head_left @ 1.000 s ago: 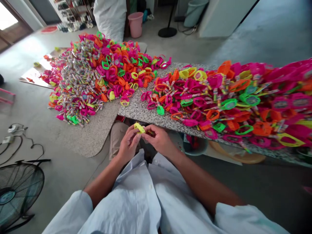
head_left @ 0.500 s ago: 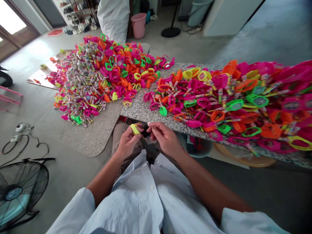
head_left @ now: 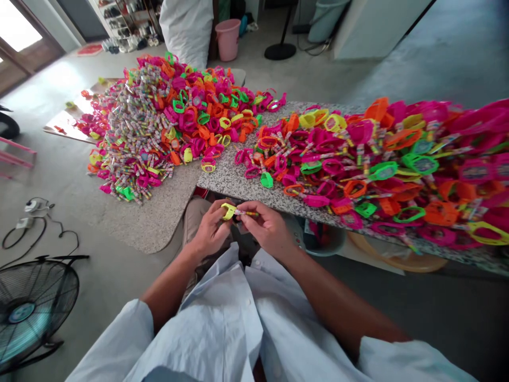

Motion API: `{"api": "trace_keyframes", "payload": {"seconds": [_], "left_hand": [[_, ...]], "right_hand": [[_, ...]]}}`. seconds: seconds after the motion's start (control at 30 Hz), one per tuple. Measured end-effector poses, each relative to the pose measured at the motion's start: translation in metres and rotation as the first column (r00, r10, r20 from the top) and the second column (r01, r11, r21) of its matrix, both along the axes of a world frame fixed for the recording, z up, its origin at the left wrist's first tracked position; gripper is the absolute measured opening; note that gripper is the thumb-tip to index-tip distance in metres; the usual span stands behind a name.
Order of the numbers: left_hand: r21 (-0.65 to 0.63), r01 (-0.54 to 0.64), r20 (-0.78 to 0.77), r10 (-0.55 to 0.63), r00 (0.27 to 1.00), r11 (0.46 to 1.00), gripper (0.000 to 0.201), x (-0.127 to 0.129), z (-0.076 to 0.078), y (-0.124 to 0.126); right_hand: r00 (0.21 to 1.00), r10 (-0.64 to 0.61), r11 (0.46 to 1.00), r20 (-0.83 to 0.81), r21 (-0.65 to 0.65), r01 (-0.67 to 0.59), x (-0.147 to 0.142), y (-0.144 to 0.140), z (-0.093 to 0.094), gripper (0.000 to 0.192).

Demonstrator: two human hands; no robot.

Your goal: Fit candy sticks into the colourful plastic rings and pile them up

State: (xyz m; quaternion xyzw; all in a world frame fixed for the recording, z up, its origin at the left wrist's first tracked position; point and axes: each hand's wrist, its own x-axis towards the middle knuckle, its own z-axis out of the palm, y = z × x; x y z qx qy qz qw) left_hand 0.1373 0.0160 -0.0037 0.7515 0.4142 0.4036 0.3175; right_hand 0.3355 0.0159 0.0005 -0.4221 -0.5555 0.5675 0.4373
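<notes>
Over my lap at the table's edge, my left hand [head_left: 210,232] pinches a yellow toy watch [head_left: 228,212] by its band. My right hand [head_left: 271,229] has its thumb and fingers closed on a thin, multicoloured candy tube [head_left: 249,213]. The tube's whitish end meets the right side of the watch; whether it is fixed there I cannot tell. Beyond my hands to the left is a heap of small wrapped tubes [head_left: 137,119] mixed with pink, orange, green and yellow toy watches [head_left: 191,119]. On the right lies a long pile of watches with tubes attached [head_left: 358,170].
The speckled stone table [head_left: 222,178] has an inner corner in front of me. Below its right part are a grey basin [head_left: 328,246] and a tan basin [head_left: 421,262]. A black floor fan [head_left: 35,313] stands at lower left, a pink bucket [head_left: 228,40] at the back.
My two hands have come closer together. The yellow watch has turned and shifted right, and the candy tube in my right hand now shows, its end against the watch.
</notes>
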Motion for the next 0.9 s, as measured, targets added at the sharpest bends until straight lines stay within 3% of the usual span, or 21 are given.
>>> {"api": "trace_keyframes", "payload": {"seconds": [0.2, 0.37, 0.63, 0.77, 0.9], "left_hand": [[-0.123, 0.029, 0.158, -0.010, 0.987, 0.992, 0.037, 0.003, -0.002, 0.000], [-0.233, -0.019, 0.147, 0.055, 0.988, 0.972, 0.038, 0.002, -0.008, -0.001], [0.054, 0.099, -0.143, -0.090, 0.986, 0.994, 0.023, -0.002, 0.009, 0.008], [0.088, 0.139, -0.266, -0.111, 0.958, 0.986, 0.026, -0.003, 0.013, 0.011], [0.065, 0.165, -0.280, -0.141, 0.950, 0.984, 0.024, -0.005, 0.016, 0.012]], "right_hand": [[0.999, 0.032, 0.999, -0.010, 0.030, -0.031, 0.001, -0.002, 0.004, 0.024], [1.000, -0.024, 1.000, -0.009, 0.016, 0.024, 0.003, -0.001, 0.007, 0.025], [0.999, -0.028, 0.999, 0.016, 0.030, 0.027, 0.005, 0.005, 0.009, 0.026], [1.000, -0.017, 1.000, -0.001, -0.021, 0.017, 0.007, 0.007, 0.011, 0.027], [1.000, -0.011, 1.000, -0.001, -0.022, 0.011, 0.010, 0.009, 0.011, 0.027]]}}
